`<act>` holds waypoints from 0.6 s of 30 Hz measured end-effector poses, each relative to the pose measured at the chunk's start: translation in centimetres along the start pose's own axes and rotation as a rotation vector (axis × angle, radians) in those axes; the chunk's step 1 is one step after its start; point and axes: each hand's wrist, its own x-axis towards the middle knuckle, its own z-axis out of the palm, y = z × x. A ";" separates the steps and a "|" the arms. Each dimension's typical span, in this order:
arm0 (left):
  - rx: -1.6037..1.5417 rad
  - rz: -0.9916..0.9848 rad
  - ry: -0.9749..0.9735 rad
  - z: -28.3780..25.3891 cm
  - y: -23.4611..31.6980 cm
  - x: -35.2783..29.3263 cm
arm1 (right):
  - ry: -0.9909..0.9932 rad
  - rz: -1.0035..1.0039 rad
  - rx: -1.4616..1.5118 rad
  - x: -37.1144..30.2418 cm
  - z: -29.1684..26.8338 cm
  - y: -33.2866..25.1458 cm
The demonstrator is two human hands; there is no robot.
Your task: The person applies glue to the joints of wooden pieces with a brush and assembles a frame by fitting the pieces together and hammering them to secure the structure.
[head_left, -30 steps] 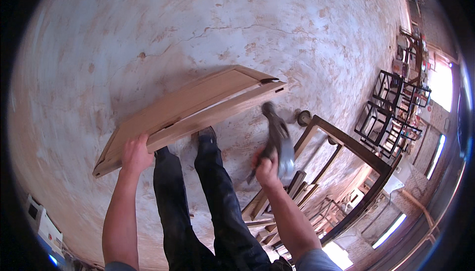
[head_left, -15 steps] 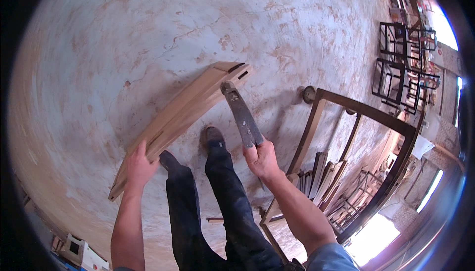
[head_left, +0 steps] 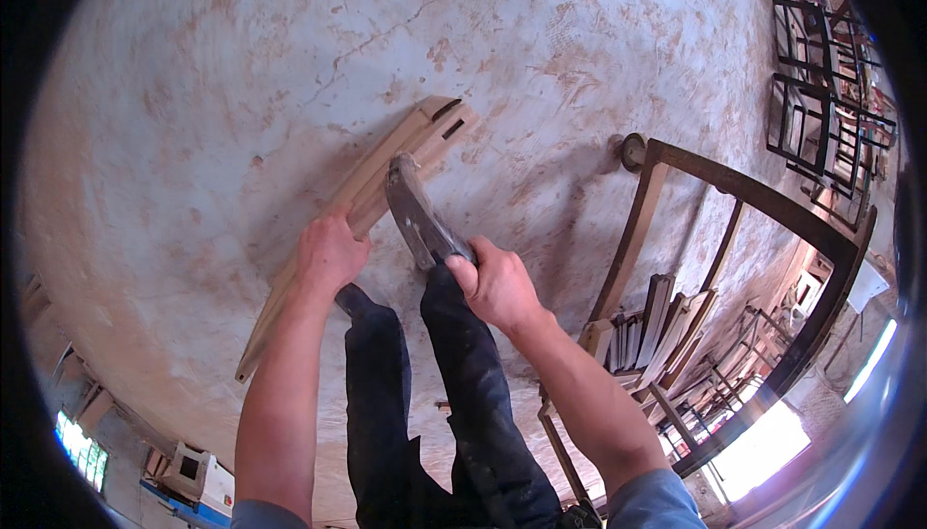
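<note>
A long pale wooden beam (head_left: 372, 177) slants from lower left up to the right, with a dark slot cut near its far end. It looks like pieces lying side by side. My left hand (head_left: 330, 254) is wrapped over the beam around its middle. My right hand (head_left: 500, 283) is closed on the near end of a worn, dark grey, elongated tool (head_left: 420, 210), whose exact kind I cannot make out. The tool's rounded far end lies against or just over the beam's right side; contact is unclear.
Right of my legs stands a dark wooden frame (head_left: 763, 203) with a wheel (head_left: 632, 153) at its corner. Wood strips (head_left: 666, 331) are stacked within it. Black metal frames (head_left: 816, 128) stand at the far right. A white machine (head_left: 198, 476) is at lower left.
My left hand has slid up along the beam toward its slotted end. My right hand has brought the tool left, and its far end now overlaps the beam. The view has shifted slightly.
</note>
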 end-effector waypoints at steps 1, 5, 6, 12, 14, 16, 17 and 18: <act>0.022 0.017 0.028 0.3 -0.1 0.0 | -0.001 -0.006 0.009 0.0 -0.3 -0.1; 0.033 -0.029 -0.009 0.5 -0.2 0.5 | -0.032 -0.025 0.096 -1.0 -2.0 -0.6; 0.038 -0.030 -0.007 0.6 -0.2 0.5 | -0.016 -0.077 0.204 -1.4 -2.7 -0.4; 0.033 -0.006 0.039 0.6 -0.1 -0.1 | 0.109 0.002 0.462 4.0 -10.6 1.1; 0.006 -0.010 0.030 0.6 -0.2 0.2 | 0.177 0.162 0.465 7.6 -12.3 1.8; 0.005 -0.031 0.017 -0.1 0.6 0.0 | 0.132 0.304 0.550 10.5 -13.3 2.3; 0.004 -0.041 0.016 -0.3 0.9 0.0 | 0.112 0.375 0.583 12.1 -13.4 2.9; 0.005 -0.028 0.022 -0.3 0.9 -0.1 | 0.090 0.448 0.614 13.4 -13.4 3.5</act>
